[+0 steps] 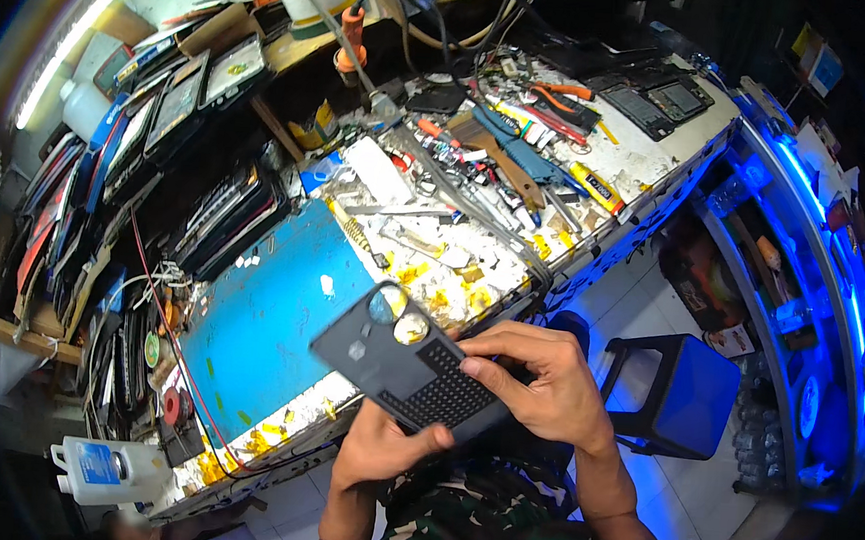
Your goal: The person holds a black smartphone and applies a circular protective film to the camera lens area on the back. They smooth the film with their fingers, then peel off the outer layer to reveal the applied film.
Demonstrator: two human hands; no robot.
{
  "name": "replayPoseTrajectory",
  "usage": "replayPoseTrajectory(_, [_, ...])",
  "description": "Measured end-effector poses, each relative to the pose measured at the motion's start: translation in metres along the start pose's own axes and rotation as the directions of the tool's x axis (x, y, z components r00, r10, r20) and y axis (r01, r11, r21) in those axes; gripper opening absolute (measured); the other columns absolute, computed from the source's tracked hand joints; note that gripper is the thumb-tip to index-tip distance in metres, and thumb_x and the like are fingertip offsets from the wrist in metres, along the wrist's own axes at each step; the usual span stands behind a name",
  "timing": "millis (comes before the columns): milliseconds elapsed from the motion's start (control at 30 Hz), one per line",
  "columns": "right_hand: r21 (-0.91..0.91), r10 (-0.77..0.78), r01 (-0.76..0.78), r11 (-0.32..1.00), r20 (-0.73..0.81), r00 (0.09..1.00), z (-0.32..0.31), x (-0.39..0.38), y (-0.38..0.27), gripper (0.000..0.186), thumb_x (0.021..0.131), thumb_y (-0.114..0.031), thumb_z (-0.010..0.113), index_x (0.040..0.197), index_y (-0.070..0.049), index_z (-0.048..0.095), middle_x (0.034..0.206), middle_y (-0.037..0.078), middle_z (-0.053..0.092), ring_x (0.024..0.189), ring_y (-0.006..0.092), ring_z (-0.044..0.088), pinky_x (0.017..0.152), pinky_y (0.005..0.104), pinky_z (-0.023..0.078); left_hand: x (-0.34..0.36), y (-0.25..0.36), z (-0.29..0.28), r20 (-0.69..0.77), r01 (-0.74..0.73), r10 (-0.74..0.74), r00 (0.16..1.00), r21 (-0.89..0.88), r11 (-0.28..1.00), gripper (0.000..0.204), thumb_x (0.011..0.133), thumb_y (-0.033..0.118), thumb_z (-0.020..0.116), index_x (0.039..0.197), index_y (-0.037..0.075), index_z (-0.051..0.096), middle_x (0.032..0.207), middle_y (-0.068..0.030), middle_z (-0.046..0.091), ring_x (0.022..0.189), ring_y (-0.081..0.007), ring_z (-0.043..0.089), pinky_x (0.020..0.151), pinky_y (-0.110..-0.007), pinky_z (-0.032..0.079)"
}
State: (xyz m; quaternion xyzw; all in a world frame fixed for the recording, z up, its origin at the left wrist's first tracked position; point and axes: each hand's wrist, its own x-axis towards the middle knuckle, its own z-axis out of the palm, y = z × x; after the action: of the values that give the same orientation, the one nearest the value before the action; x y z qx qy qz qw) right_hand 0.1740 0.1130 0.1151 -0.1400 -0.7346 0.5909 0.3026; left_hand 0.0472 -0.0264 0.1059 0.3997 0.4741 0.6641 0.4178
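Note:
I hold a dark grey phone back panel (362,350) in both hands, tilted above the near edge of the bench. It has two round openings at its upper end and a black dotted grid along its right and lower part. My right hand (545,388) pinches the right edge, thumb on the face near the grid, fingers curled at the rim. My left hand (390,448) grips the lower edge from underneath, thumb at the bottom rim; its other fingers are mostly hidden behind the panel. A blue mat (260,298) lies just beyond the panel on the bench.
The bench (661,156) carries scattered tools, an orange-handled plier (565,94) and opened phones (639,114). Stacked devices (216,210) crowd the left. A white jug (97,472) stands lower left. A stool (684,398) and blue-lit shelving (795,315) are at the right.

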Motion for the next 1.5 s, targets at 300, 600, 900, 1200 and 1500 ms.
replayPoseTrajectory(300, [0.030,0.095,-0.094,0.995,-0.060,0.994,0.018,-0.005,0.001,0.012,0.081,0.000,0.068,0.092,0.003,0.069,0.084,0.010,0.066,0.073,0.0107,0.062,0.062,0.0217,0.049,-0.007,0.012,0.001,-0.368,0.176,-0.115,0.923,0.138,0.975,0.024,0.086,0.003,0.065,0.109,-0.004,0.061,0.097,-0.0077,0.067,0.086,-0.0121,0.062,0.078,-0.026,0.050])
replayPoseTrajectory(600, [-0.236,-0.060,0.055,0.970,-0.012,0.998,0.017,0.002,0.003,0.008,0.075,-0.001,0.070,0.080,0.004,0.066,0.075,0.009,0.065,0.057,0.0098,0.056,0.052,0.0233,0.043,-0.008,0.011,0.005,-0.348,0.160,-0.068,0.935,0.243,0.957,0.019,0.085,0.001,0.066,0.104,-0.003,0.062,0.094,-0.0068,0.067,0.083,-0.0117,0.061,0.075,-0.025,0.049])
replayPoseTrajectory(900, [-0.376,-0.185,0.163,0.912,-0.021,0.983,0.021,-0.001,0.007,0.006,0.076,0.000,0.069,0.080,0.003,0.066,0.070,0.007,0.061,0.055,0.0101,0.052,0.050,0.0226,0.041,-0.009,0.007,0.003,-0.323,0.130,-0.009,0.946,0.354,0.926,0.019,0.085,0.001,0.067,0.103,-0.002,0.063,0.094,-0.0070,0.067,0.084,-0.0123,0.062,0.076,-0.027,0.050])
replayPoseTrajectory(1200, [-0.434,-0.270,0.238,0.869,-0.012,0.963,0.025,0.002,0.003,0.007,0.072,0.003,0.068,0.078,0.003,0.064,0.071,0.008,0.061,0.057,0.0160,0.056,0.053,0.0255,0.045,-0.008,0.008,0.002,-0.308,0.047,0.122,0.944,0.491,0.870,0.019,0.084,0.002,0.068,0.102,-0.002,0.064,0.093,-0.0068,0.068,0.084,-0.0121,0.063,0.076,-0.028,0.050])
replayPoseTrajectory(1500, [0.162,0.139,-0.152,0.975,0.089,0.986,0.020,0.000,0.011,0.005,0.085,-0.001,0.064,0.088,0.003,0.066,0.080,0.007,0.065,0.070,0.0115,0.062,0.062,0.0233,0.049,-0.010,0.017,-0.004,-0.451,0.196,-0.094,0.888,0.185,0.963,0.020,0.083,0.002,0.070,0.101,-0.003,0.062,0.091,-0.0062,0.066,0.081,-0.0107,0.061,0.071,-0.025,0.050])
